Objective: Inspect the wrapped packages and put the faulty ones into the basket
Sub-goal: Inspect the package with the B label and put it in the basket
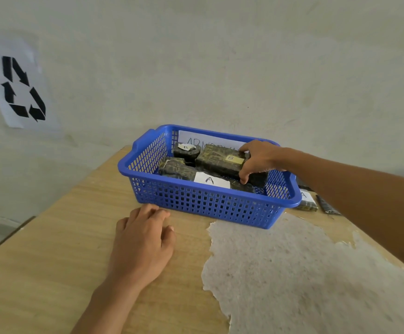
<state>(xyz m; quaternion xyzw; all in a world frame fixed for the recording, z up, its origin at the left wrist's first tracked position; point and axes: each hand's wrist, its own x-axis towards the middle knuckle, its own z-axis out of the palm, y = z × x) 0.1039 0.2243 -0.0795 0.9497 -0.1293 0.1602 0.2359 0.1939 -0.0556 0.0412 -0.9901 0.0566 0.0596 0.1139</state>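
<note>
Both hands differ: right hand [256, 160] pinches B package [222, 161] inside basket [203, 201]; left hand [143, 239] lies spread.

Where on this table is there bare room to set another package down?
Bare wood lies left of the left hand, and the peeled patch before the blue basket is free. The basket is crowded with packages; the right hand grips one.

The basket [205, 203] stood on the table [51, 261], near its far edge by the wall [220, 56]. Inside lay several wrapped packages; the package marked B [220, 160] rested atop the others, behind the package marked A [184, 173]. Another package [307, 203] lay on the table right of the basket. A paper sign [20, 88] hung on the wall, far left.
</note>
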